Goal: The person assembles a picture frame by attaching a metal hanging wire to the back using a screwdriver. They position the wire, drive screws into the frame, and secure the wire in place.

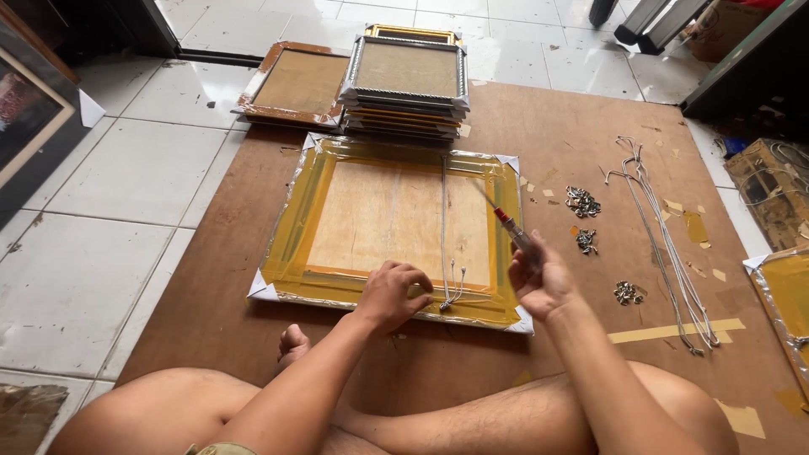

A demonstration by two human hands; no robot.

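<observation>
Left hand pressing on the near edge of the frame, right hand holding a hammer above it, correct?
Not a hammer. In the head view the right hand holds a screwdriver with a red-and-clear handle above the frame. The left hand does press on the frame's near edge.

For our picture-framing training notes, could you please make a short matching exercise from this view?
Things:
1. screwdriver
2. stack of frames
3. loose wire lengths
4. left hand

Places:
A. lying on the board, right of the taped frame
B. at the taped frame's near edge, by a small metal fitting
C. gripped in the right hand
D. beyond the taped frame's far edge

Pairs: 1-C, 2-D, 3-A, 4-B
</observation>
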